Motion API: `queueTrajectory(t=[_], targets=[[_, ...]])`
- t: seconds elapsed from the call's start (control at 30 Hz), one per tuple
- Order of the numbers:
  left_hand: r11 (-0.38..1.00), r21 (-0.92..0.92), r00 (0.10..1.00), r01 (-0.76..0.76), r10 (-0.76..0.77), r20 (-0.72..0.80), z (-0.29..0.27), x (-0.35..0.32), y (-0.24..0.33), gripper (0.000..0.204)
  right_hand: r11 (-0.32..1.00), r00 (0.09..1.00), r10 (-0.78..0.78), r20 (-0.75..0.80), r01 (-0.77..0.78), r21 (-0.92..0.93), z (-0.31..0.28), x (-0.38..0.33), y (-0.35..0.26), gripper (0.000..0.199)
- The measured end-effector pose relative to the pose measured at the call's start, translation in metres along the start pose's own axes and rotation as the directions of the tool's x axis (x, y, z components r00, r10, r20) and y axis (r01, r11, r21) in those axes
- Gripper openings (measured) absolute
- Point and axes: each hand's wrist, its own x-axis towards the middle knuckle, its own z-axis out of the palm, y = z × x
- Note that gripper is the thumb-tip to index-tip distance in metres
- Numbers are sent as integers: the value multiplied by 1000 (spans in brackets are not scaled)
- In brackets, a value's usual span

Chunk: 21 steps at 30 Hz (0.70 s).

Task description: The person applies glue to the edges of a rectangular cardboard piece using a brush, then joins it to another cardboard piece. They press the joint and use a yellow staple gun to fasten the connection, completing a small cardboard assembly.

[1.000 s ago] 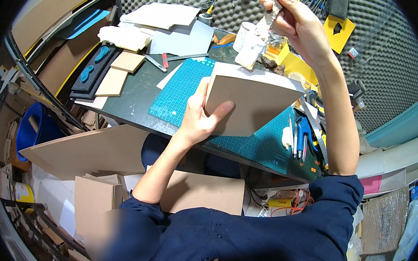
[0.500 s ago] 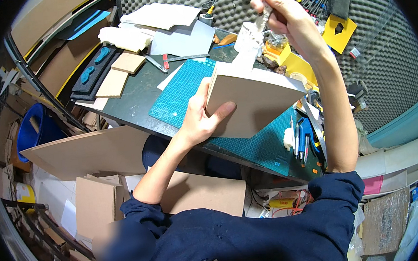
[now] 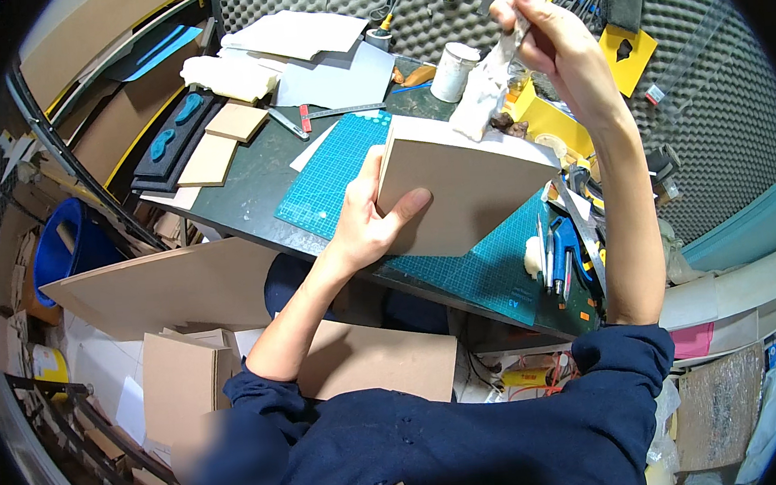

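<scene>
- The left hand (image 3: 364, 231) grips a tan board (image 3: 462, 196) by its left edge, thumb laid on the near face and fingers wrapped behind, holding it tilted above the teal cutting mat (image 3: 346, 168) on the counter (image 3: 247, 185).
- The right hand (image 3: 559, 37) is raised high and pinched closed on a crumpled white cloth (image 3: 486, 93), which hangs down so its lower end touches the board's top edge (whether anything is wrapped inside the cloth cannot be told).
- A small dark clump (image 3: 508, 124) sits at the board's upper edge, just beside the cloth's end.
- A white cylindrical container (image 3: 454, 70) stands on the counter behind the board, near the cloth; a metal ruler (image 3: 341, 111) lies beyond the mat, and pens and blue-handled tools (image 3: 557, 252) lie to the right of it.
- Risk, as I judge it: the board is held by one edge only, so pressure from the cloth on the far top edge could twist it in the grip or tip it onto the mat.
- The dangling cloth could sweep against the white container and knock it over, since the two are close.
- The loose dark clump could fall off the edge onto the mat or among the tools if the board tilts further.
</scene>
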Motion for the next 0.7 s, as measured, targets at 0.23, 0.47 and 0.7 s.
queueTrajectory(t=[0.23, 0.47, 0.7], targets=[[1000, -2, 1000, 1, -1, -19, 1, -1, 0, 52, 999, 968, -50, -245, 43, -32, -30, -23, -9, 36], [1000, -23, 999, -4, 3, -39, 3, -2, -5, 50, 951, 807, -201, -555, 297, 87, -46, -102, -16, 22], [977, -209, 982, 46, -82, -169, 2, 9, 7, 47, 996, 771, -78, -632, 38, -77, 37, -179, 16, 12]])
